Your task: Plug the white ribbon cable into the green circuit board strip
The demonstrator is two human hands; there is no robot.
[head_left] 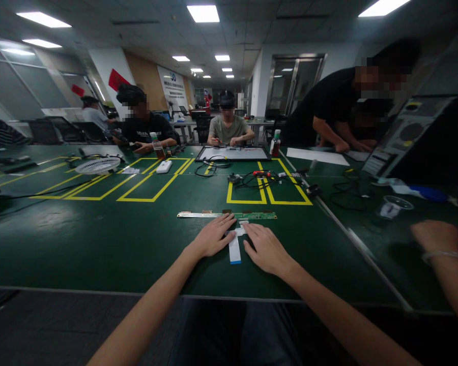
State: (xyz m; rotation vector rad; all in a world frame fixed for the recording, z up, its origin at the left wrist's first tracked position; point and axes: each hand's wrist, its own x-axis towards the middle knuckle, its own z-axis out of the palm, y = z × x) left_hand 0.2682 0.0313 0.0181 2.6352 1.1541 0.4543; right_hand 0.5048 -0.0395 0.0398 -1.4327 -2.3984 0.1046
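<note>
A long, narrow green circuit board [267,215] lies crosswise on the green table in front of me. Below its middle is a white flat ribbon cable [234,250] with a blue end strip pointing towards me. My left hand [215,235] lies flat with outstretched fingers, its fingertips at the board's lower edge and its thumb by the cable. On the other side, my right hand [266,248] rests with fingers extended, the fingertips at the cable's upper part. Fingers partly hide where cable and board come close, so whether they are joined is unclear.
Yellow tape rectangles [248,202] mark the table [99,249]. Beyond the board are black cables with a red-handled tool [262,174], a white box [164,166] and a framed panel [232,152]. A metal strip [351,239] runs along the right. Another person's hand [437,236] is at far right.
</note>
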